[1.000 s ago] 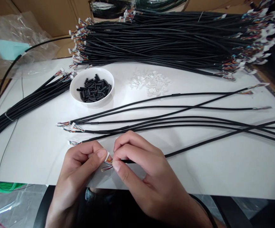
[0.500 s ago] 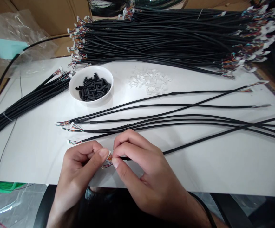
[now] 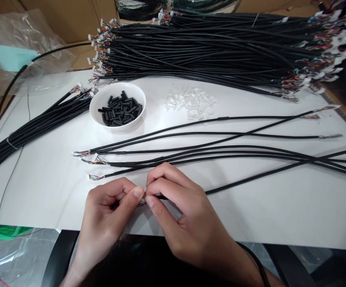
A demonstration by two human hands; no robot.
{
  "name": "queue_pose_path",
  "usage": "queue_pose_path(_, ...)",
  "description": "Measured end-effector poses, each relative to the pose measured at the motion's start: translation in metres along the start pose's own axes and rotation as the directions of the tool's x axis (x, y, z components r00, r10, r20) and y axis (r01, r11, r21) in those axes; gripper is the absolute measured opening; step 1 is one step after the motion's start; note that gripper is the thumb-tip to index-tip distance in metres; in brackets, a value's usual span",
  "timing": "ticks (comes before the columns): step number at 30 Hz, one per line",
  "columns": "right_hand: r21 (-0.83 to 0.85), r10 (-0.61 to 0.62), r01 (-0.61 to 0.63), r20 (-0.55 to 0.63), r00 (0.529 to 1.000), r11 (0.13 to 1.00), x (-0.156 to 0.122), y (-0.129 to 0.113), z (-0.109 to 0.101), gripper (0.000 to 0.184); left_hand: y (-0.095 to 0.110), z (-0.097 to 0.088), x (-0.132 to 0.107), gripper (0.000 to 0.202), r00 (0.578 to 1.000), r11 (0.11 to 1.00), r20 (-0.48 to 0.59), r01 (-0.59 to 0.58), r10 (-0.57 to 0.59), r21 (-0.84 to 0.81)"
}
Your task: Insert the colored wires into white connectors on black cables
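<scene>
At the front of the table, my left hand (image 3: 111, 213) is closed, thumb and forefinger pinching the small white connector on one end of a black cable (image 3: 235, 185). The connector is mostly hidden by the fingertips. My right hand (image 3: 187, 219) pinches the thin coloured wires (image 3: 143, 201) just behind it, its fingertips nearly touching those of the left. From under the right hand the cable runs off to the right. Several loose black cables (image 3: 244, 148) lie just beyond both hands, with coloured wires and connectors at their ends.
A white bowl (image 3: 117, 128) holds short black tubes (image 3: 121, 109). Right of it lies a scatter of small white connectors (image 3: 190, 101). A large stack of black cables (image 3: 196, 56) fills the back; a tied bundle (image 3: 35, 126) lies left. A clear plastic bag (image 3: 50, 56) sits at the back left.
The left fingertips have closed in over the connector, covering more of it, and sit closer to the right fingertips. The whole view has shifted slightly.
</scene>
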State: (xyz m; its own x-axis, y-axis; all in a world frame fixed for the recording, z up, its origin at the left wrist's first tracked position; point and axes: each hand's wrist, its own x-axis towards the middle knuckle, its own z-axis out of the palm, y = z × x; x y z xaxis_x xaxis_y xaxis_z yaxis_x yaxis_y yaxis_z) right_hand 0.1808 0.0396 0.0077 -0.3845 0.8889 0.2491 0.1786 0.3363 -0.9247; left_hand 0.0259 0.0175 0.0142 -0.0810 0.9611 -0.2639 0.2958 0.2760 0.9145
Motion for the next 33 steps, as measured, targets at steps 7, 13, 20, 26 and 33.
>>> queue_pose_path(7, -0.015, 0.001, -0.001, 0.015, 1.000, 1.000, 0.0008, -0.0006, -0.0023, 0.017, 0.0018, 0.0027, -0.0027, 0.037, 0.999, 0.999, 0.029, -0.022, 0.021, 0.040)
queue_pose_path(13, -0.033, -0.009, 0.010, 0.017, 1.000, 0.999, 0.0021, 0.0009, -0.0008, 0.015, 0.0012, 0.0032, 0.0001, 0.037, 0.997, 0.999, 0.061, -0.043, 0.041, 0.032)
queue_pose_path(20, -0.069, -0.015, 0.016, 0.003, 1.000, 0.997, 0.0004, 0.0018, 0.0000, 0.016, 0.0013, 0.0060, 0.0003, 0.037, 0.997, 0.998, 0.057, -0.059, 0.057, 0.036)
queue_pose_path(26, -0.075, -0.019, 0.018, -0.015, 1.000, 0.997, 0.0013, 0.0003, -0.0005, 0.015, -0.0007, 0.0044, 0.0007, 0.035, 0.997, 0.999, 0.072, -0.029, 0.031, -0.027)
queue_pose_path(33, -0.033, 0.000, -0.001, -0.047, 0.999, 0.999, 0.0038, -0.0014, -0.0006, 0.016, 0.0016, -0.0004, -0.0010, 0.036, 0.991, 0.986, 0.125, 0.064, -0.045, -0.154)
